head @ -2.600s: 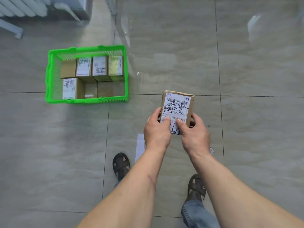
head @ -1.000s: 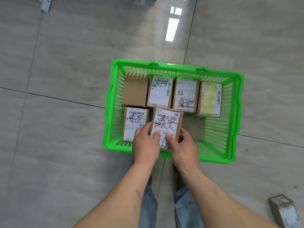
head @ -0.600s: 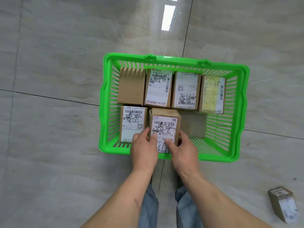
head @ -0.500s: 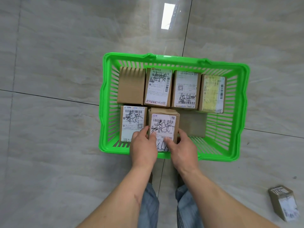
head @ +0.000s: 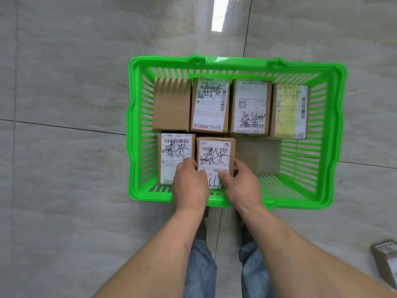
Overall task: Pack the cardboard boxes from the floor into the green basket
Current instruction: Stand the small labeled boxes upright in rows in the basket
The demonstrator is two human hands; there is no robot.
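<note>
Flanking held box (head: 215, 157) — labelled neighbour (head: 175, 157), gap

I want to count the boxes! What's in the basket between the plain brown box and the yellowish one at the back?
Two labelled boxes stand between the plain brown box and the yellowish box: a scribbled-label box and a QR-code box, seen in the head view.

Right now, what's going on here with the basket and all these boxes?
A person is packing a green basket. Both the left hand and right hand hold a labelled cardboard box, setting it into the near row beside another. Four boxes fill the far row. One more box waits on the floor.
</note>
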